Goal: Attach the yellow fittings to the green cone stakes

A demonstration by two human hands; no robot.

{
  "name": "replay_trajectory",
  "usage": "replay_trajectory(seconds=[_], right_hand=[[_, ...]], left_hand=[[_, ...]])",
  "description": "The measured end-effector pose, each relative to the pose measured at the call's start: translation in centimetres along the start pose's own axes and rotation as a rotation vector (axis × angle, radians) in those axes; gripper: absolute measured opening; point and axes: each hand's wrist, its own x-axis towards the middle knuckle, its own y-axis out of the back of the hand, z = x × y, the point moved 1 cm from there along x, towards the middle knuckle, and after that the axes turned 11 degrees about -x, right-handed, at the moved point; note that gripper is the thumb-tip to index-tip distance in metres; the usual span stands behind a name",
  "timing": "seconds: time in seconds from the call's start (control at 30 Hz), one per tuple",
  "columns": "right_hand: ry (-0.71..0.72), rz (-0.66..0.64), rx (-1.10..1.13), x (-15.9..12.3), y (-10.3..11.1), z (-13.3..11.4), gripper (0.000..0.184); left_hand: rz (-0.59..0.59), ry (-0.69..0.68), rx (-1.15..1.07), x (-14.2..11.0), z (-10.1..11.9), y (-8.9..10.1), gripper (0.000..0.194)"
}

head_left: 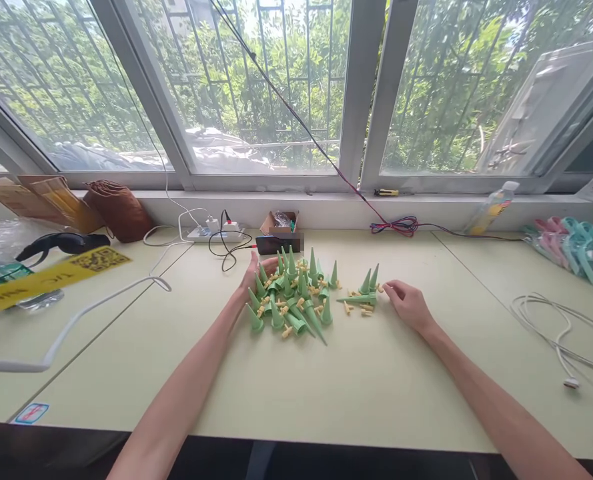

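A pile of green plastic cones (277, 315) lies mid-table, mixed with small yellow plastic pegs (287, 331). My left hand (254, 273) rests against the pile's far left side with its fingers stretched out, partly hidden behind the cones. To the right is a smaller group, with two upright green cones (365, 283), one lying cone (356, 300) and several loose yellow pegs. My right hand (407, 305) is at the right of this group. Its fingers are curled and pinched at a small yellow peg (380, 288) at the fingertips.
Behind the pile stand a dark phone (271, 245) and a small cardboard box (282, 220). A power strip (216, 232) with cables is at the back. A white flexible arm (91, 310) crosses the left. A bottle (493, 208) and a coiled cable (559, 327) are on the right.
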Motion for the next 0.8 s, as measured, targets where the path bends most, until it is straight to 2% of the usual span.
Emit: replay_trajectory(seconds=[0.2,0.5,0.8], right_hand=[[0.008,-0.01,-0.011,0.0,0.0,0.1,0.042],[0.008,-0.015,-0.01,-0.1,0.1,0.1,0.041],[-0.005,-0.035,-0.011,0.0,0.0,0.0,0.041]], left_hand=[[0.049,-0.025,-0.029,0.1,-0.8,-0.6,0.094],[-0.013,-0.027,-0.014,0.4,-1.6,-3.0,0.09],[0.008,-0.045,0.001,1.0,-2.1,-3.2,0.086]])
